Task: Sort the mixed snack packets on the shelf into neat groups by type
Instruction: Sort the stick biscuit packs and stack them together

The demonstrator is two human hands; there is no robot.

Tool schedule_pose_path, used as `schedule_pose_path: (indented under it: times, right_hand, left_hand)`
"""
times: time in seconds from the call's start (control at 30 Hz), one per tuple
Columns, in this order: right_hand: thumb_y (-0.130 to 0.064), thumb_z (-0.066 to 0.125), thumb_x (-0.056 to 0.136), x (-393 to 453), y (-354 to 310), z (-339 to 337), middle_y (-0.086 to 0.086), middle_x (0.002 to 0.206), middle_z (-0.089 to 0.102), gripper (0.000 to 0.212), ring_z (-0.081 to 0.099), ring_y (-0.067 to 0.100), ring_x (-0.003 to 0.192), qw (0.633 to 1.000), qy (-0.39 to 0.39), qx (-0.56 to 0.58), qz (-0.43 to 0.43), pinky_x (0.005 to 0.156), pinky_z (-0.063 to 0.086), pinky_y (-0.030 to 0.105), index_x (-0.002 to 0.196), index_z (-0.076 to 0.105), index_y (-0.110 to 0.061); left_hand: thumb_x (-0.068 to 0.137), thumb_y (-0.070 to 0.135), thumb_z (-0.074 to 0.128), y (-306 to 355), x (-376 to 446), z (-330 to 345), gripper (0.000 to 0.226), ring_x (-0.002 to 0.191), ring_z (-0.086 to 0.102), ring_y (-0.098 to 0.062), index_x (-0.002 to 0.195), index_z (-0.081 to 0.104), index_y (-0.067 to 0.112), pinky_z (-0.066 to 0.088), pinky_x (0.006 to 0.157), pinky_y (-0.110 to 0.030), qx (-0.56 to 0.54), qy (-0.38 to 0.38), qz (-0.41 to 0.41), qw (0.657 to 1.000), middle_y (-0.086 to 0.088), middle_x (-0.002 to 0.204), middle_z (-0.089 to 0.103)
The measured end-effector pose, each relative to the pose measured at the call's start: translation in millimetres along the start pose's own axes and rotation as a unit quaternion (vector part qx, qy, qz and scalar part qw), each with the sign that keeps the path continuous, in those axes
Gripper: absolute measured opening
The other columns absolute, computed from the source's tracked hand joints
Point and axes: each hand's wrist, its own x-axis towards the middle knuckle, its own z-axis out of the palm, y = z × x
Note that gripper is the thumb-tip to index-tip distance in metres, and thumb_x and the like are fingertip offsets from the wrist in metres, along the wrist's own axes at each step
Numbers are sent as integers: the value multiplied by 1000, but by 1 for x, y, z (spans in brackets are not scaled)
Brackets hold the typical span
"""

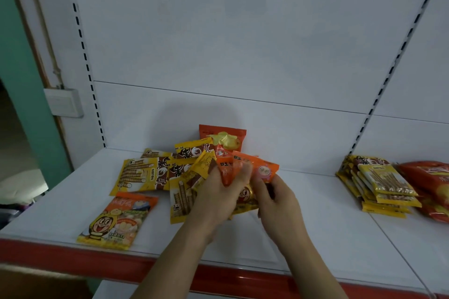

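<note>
On the white shelf [315,233], mid-pile, the left hand [216,196] gripped a fan of small packets: a yellow packet [202,167] and orange packets [227,172]. The right hand [277,198], just beside it, pinched another orange packet [264,170] by its lower edge. Yellow roll packets [143,173] lay loose behind and left of the hands, with a red chip bag [224,139] leaning on the back panel. One orange-and-yellow packet [116,221] lay alone near the front edge. Far right sat a yellow stack [379,184] touching red bags [435,187].
</note>
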Motion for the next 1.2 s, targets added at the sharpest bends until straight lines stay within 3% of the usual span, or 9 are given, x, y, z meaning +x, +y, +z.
schedule_pose_path:
  times: [0.2, 0.3, 0.47, 0.63, 0.77, 0.83, 0.9, 1.1, 1.2]
  right_hand:
    - [-49, 26, 103, 39, 11, -13, 9, 126, 62, 51, 57, 29, 117, 990, -20, -137, 15, 97, 46, 40, 128, 57, -18]
    - [-43, 40, 101, 62, 20, -14, 20, 126, 55, 45, 51, 39, 117, 951, -50, -293, 84, 93, 42, 42, 125, 50, -7]
    - [-64, 56, 87, 84, 25, 5, 9, 126, 57, 63, 50, 31, 120, 902, -77, -410, 113, 94, 44, 41, 127, 47, -17]
    - [-23, 60, 89, 88, 29, -10, 13, 106, 66, 18, 58, 30, 91, 943, -64, -307, 115, 74, 43, 29, 101, 54, -11]
    - [-12, 51, 98, 65, 16, -24, 12, 129, 60, 44, 61, 31, 110, 985, 57, -158, 34, 86, 47, 34, 141, 45, -17]
    - [-18, 55, 99, 44, 0, -25, -1, 119, 66, 41, 68, 21, 100, 995, 96, -2, -31, 82, 55, 35, 137, 48, -32]
    - [-17, 60, 98, 23, -13, -17, -12, 107, 68, 33, 68, 5, 92, 991, 40, 89, -93, 77, 57, 25, 123, 57, -38]
    - [-22, 66, 95, -5, -7, 19, -27, 114, 56, 42, 57, -9, 103, 980, -48, 34, -189, 79, 47, 6, 120, 51, -51]
    - [-21, 65, 95, -9, -5, 30, -27, 113, 56, 37, 58, -5, 103, 972, -59, 26, -224, 79, 45, 7, 126, 58, -41]
  left_hand:
    - [93, 43, 71, -3, 4, -9, 28, 95, 75, -3, 120, 65, 36, 60, 82, -27, -29, 90, -1, 996, 16, 107, 77]
    - [96, 39, 69, -4, 5, -18, 24, 92, 75, -4, 119, 65, 35, 59, 78, -26, -50, 119, -19, 991, 13, 107, 77]
    - [95, 36, 71, -6, 1, -26, 31, 91, 76, -7, 124, 62, 32, 58, 70, -23, -59, 147, -21, 987, 11, 109, 77]
    - [96, 30, 71, -7, -2, -30, 30, 91, 76, -7, 125, 62, 28, 55, 58, -13, -58, 169, -30, 984, 6, 112, 76]
    - [96, 30, 71, -6, -2, -24, 31, 95, 74, -9, 125, 60, 29, 56, 61, -15, -55, 185, -28, 981, 7, 112, 75]
    - [96, 32, 71, -6, -2, -20, 34, 100, 72, -11, 127, 56, 31, 58, 74, -25, -54, 194, -21, 979, 8, 115, 73]
    - [94, 39, 71, -8, -1, -16, 39, 105, 70, -12, 129, 53, 35, 59, 87, -36, -52, 195, -12, 979, 10, 118, 72]
    - [74, 78, 68, -2, -13, -15, 75, 113, 72, -22, 134, 54, 36, 57, 95, -54, -139, 176, -31, 974, 6, 120, 75]
    - [70, 64, 84, -1, -21, -25, 79, 111, 73, -17, 135, 56, 28, 59, 96, -50, -117, 167, -39, 978, 6, 119, 76]
